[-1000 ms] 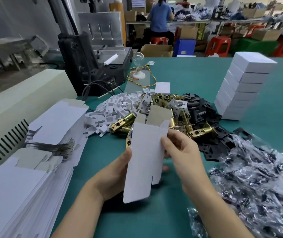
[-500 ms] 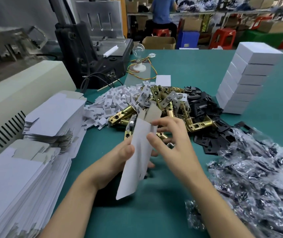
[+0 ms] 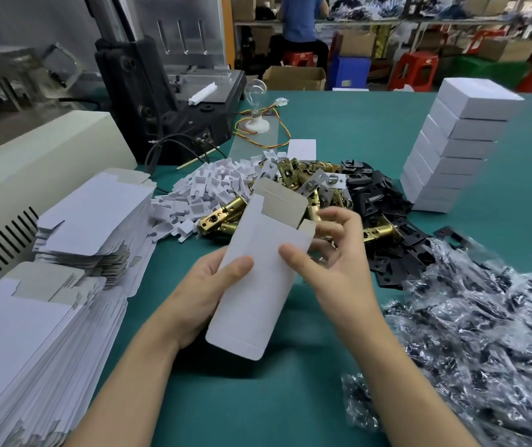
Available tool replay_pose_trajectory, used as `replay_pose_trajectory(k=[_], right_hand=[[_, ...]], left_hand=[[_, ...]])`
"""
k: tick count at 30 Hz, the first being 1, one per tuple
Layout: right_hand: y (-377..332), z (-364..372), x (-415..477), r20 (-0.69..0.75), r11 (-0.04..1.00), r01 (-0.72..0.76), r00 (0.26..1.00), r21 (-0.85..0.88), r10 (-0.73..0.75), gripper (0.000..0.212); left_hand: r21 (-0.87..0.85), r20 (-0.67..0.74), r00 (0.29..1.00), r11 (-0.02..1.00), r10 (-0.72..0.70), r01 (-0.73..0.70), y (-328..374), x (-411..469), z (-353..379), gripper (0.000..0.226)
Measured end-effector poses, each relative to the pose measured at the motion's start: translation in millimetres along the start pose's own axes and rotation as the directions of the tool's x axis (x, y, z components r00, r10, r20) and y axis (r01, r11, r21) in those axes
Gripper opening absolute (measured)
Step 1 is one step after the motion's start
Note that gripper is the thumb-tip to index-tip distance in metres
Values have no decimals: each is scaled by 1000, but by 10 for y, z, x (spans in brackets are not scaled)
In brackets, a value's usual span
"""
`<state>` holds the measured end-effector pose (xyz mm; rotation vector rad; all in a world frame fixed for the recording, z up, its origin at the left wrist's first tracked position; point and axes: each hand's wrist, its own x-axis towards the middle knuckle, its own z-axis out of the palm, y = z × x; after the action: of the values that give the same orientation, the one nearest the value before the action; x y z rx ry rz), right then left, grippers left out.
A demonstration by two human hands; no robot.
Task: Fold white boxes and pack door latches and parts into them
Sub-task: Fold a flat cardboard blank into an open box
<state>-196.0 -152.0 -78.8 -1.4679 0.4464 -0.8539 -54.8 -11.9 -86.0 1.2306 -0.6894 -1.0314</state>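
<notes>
Earlier edge-on white box (image 3: 260, 285) now face-on, left hand (image 3: 200, 285) and right hand (image 3: 332, 269) both gripping it

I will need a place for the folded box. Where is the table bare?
Bare green table lies behind the piles, between the light bulb and the stack of closed boxes; also between that stack and the plastic bags; and at the near edge, between the flat blanks and the bags. Crowded: the middle, with latches and black plates.
</notes>
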Motion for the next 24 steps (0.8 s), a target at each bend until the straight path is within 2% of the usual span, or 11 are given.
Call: replay_pose_trajectory(k=[2,5,6,10,13,17,22,24], right_hand=[[29,-10,-9,23,991,-96,995,89,94,53],[16,5,-34,91,983,-159,984,95,150,17],[18,5,-42,83,985,-154,986,82,147,14],[-10,-16,-38,43,993,-116,992,14,115,12],[-6,-18,-35,52,991,-134,990,-6,134,13],[26,4,-54,69,993,-119,990,-25,120,14],[29,48,-81,109,994,-103,989,28,99,19],[38,61,-93,109,996,-84,991,10,83,23]], left_hand=[[-5,-47,999,1000,15,-16,-12,10,16,26],[34,-105,993,999,46,-42,-40,30,28,24],[50,-114,992,998,54,-49,-39,31,34,24],[172,-159,984,984,85,-57,-31,28,34,21],[197,-218,969,977,120,-77,-47,27,24,37],[228,-275,945,967,175,-113,-62,50,52,25],[108,-335,929,986,155,-126,-89,91,101,27],[123,-361,917,984,169,-132,-93,99,111,28]])
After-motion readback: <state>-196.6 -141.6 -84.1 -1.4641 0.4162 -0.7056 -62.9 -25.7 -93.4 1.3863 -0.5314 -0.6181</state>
